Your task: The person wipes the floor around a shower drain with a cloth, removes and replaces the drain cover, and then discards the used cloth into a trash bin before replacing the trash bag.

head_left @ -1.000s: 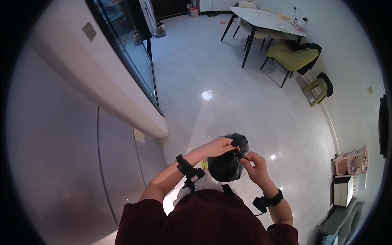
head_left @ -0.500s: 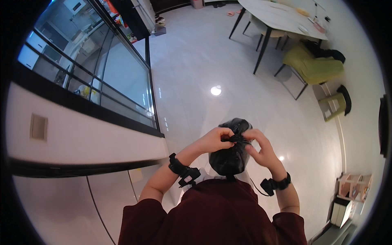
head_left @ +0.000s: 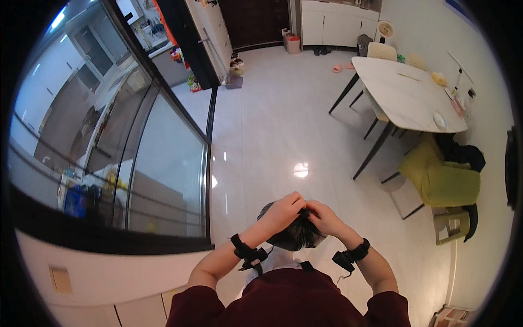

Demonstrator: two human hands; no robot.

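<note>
A black plastic bag [head_left: 295,237], rounded and bunched at its top, hangs in front of my body. My left hand [head_left: 284,211] is closed on the gathered top from the left. From the right, my right hand [head_left: 323,218] pinches the same gathered part, its fingertips close to those of my left hand. The bag's contents are hidden. Both wrists carry black straps with small dark devices, and a thin cable hangs near the right one.
A glass sliding partition [head_left: 163,169] with a dark frame runs along the left, the kitchen behind it. At the right stand a white table [head_left: 403,92] on dark legs and a green chair [head_left: 447,182]. White cabinets [head_left: 340,27] and a dark door [head_left: 255,24] are at the far end.
My view has tilted up, bringing the far door and cabinets in. My right hand's spread fingers have come together on the bag's top, close against my left hand.
</note>
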